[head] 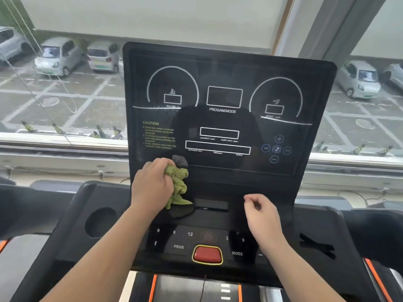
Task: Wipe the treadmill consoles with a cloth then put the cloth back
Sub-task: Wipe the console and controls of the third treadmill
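Through the window I see a parking lot (87, 101) with white bay lines. 3 pale cars stand at upper left, the middle one a silver car (58, 56) facing me. 2 more stand at the right, among them a grey car (357, 80). A roller blind (152, 16) covers the upper glass, and a cord (24, 83) hangs at left. Yellow-and-black wheel stops (27, 126) line the lot's near edge above the sill (54, 159).

Glossy plastic console (226, 131), fuzzy cloth (177, 186)

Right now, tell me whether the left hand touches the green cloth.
Touching. The head view shows the left hand gripping the bunched green cloth, fingers curled round it.
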`<action>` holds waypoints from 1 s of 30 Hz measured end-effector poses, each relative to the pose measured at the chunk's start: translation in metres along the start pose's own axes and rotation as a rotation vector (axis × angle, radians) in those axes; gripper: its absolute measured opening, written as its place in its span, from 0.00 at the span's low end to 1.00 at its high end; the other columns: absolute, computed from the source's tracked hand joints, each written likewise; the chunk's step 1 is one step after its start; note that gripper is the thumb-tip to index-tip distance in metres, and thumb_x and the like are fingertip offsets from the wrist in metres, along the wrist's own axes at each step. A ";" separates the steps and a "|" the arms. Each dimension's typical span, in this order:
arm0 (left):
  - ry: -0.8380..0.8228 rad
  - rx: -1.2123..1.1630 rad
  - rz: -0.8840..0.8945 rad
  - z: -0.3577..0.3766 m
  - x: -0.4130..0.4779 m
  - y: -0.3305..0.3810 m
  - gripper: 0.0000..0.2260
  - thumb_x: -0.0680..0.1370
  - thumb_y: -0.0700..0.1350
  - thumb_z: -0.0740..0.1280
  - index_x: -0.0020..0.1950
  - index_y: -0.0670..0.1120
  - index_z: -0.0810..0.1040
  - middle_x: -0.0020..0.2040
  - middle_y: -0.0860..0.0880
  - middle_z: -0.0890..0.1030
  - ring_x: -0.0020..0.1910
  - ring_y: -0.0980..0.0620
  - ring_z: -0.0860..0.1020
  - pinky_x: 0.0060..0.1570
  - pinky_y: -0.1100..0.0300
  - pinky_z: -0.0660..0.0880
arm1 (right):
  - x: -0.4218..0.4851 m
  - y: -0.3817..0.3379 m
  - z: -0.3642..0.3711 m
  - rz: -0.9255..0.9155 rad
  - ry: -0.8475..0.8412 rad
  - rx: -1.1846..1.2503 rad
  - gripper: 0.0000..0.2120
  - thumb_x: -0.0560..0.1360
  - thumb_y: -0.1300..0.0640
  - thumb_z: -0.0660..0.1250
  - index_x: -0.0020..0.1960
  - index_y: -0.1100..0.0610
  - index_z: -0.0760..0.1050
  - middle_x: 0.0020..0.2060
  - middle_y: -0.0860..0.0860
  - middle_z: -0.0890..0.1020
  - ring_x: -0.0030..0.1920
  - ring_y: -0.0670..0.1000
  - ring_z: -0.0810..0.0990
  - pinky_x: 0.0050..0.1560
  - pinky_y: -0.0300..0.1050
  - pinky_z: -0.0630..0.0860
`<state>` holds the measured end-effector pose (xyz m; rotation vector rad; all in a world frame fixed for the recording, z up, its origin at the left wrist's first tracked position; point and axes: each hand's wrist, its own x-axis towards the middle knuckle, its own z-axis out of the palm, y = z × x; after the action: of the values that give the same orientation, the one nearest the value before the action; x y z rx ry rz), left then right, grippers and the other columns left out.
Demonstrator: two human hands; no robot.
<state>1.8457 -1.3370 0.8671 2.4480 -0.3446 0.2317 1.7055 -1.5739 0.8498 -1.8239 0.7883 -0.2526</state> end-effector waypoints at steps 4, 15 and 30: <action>-0.011 -0.006 -0.152 -0.021 -0.011 -0.044 0.14 0.77 0.37 0.61 0.56 0.53 0.77 0.54 0.55 0.79 0.53 0.48 0.75 0.51 0.48 0.73 | -0.010 0.000 0.020 0.026 -0.007 -0.046 0.07 0.82 0.59 0.65 0.53 0.50 0.80 0.47 0.48 0.84 0.46 0.45 0.81 0.41 0.33 0.71; -0.246 0.443 -0.088 0.005 -0.088 -0.042 0.25 0.69 0.66 0.65 0.59 0.50 0.75 0.53 0.49 0.78 0.53 0.42 0.77 0.49 0.46 0.74 | -0.049 0.021 0.023 0.028 0.076 -0.146 0.11 0.82 0.64 0.62 0.54 0.52 0.81 0.49 0.50 0.82 0.37 0.39 0.81 0.37 0.28 0.75; -0.655 0.590 0.435 0.089 -0.100 0.130 0.18 0.77 0.42 0.70 0.66 0.45 0.71 0.62 0.43 0.75 0.61 0.40 0.76 0.57 0.47 0.73 | -0.042 0.066 -0.067 0.113 0.308 0.068 0.11 0.83 0.59 0.62 0.55 0.47 0.80 0.50 0.51 0.84 0.49 0.52 0.82 0.54 0.50 0.80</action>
<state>1.7185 -1.4728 0.8487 2.9463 -1.2474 -0.3571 1.6127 -1.6116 0.8255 -1.6910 1.0803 -0.4885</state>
